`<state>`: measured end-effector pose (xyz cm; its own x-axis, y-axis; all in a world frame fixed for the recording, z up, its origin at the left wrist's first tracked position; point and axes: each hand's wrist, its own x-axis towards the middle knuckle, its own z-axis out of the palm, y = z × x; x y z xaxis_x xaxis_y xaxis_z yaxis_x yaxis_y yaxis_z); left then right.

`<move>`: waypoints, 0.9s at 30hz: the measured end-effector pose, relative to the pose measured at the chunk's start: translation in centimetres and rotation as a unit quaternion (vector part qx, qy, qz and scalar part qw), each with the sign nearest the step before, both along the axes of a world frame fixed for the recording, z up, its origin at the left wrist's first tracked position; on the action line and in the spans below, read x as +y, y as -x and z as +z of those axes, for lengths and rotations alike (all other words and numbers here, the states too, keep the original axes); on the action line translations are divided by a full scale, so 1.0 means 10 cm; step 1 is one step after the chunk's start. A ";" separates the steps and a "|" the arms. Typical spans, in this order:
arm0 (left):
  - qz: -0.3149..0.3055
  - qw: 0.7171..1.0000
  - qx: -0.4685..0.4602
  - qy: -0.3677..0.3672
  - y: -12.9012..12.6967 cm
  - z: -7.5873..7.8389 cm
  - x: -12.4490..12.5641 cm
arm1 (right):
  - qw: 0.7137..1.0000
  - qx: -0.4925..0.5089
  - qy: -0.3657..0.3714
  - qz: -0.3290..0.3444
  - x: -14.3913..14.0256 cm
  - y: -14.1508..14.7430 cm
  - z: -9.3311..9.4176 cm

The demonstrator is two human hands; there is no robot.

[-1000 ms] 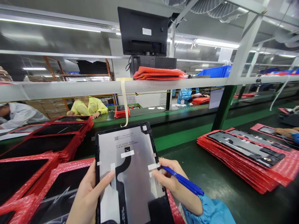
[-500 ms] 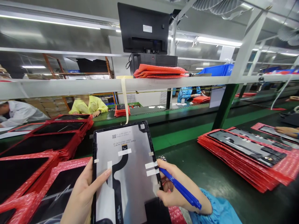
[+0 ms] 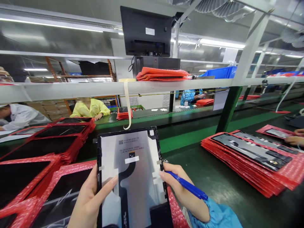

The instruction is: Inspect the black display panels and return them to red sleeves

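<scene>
A tablet screen panel [image 3: 140, 183], its silver back facing me, is tilted up in front of me. Printed codes, a dark ribbon cable [image 3: 123, 196] and several white tape strips show on it. My left hand [image 3: 89, 198] grips its left edge, thumb lying across the back and fingers hidden behind. At the right edge, my right hand [image 3: 180, 183] is closed with a blue pen [image 3: 187, 185] lodged in it, and its fingertips touch the panel's frame near the tape. The lower end of the panel runs out of view.
Dark screens in red bubble bags [image 3: 26, 177] are piled at left. More silver-backed panels lie on a stack of red bags [image 3: 247, 161] at right. Tape [image 3: 127, 104] dangles from a white rail [image 3: 95, 88] ahead. Another person's hand [image 3: 294, 139] is at far right; people work beyond.
The panel has shifted slightly right and down in view, with its tilt altered. My right hand has slid along its edge, thumb now by the tape. The other person's hand at far right has moved.
</scene>
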<state>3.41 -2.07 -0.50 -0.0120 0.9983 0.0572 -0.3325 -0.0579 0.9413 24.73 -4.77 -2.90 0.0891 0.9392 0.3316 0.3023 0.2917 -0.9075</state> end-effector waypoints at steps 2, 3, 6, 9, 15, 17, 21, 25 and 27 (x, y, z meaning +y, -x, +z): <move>0.008 1.000 0.017 -0.012 -0.03 0.02 -0.04 | 0.999 -0.018 -0.003 0.027 0.02 0.02 0.02; 0.016 0.999 0.028 -0.020 -0.05 0.03 -0.05 | 0.999 -0.021 -0.002 0.033 0.04 0.02 0.03; 0.036 0.996 0.059 -0.048 -0.07 0.03 -0.08 | 0.999 -0.022 0.005 0.026 0.07 0.03 0.06; 0.066 0.983 0.129 -0.111 -0.04 -0.07 -0.06 | 0.999 0.043 -0.002 0.015 0.13 0.01 0.06; 0.105 0.731 0.438 -0.513 0.06 -0.27 0.13 | 0.887 0.411 0.029 0.211 0.11 0.04 0.03; 0.052 0.593 0.488 -0.638 0.05 -0.26 0.20 | 0.836 0.467 0.081 0.277 0.07 0.06 0.03; 0.050 0.481 0.549 -0.682 0.00 -0.20 0.23 | 0.817 0.504 0.136 0.246 0.04 0.06 0.03; 0.036 0.505 0.507 -0.698 -0.06 -0.18 0.16 | 0.824 0.511 0.102 0.221 0.05 0.09 -0.03; 0.026 0.529 0.455 -0.716 -0.09 -0.20 0.12 | 0.834 0.502 0.073 0.218 0.05 0.12 -0.09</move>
<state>4.29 -0.89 -2.45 0.6456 -0.0777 0.7597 0.2568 -0.9148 -0.3118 23.53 -4.24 -3.76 -0.1084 0.9785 0.1755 -0.7364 0.0396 -0.6754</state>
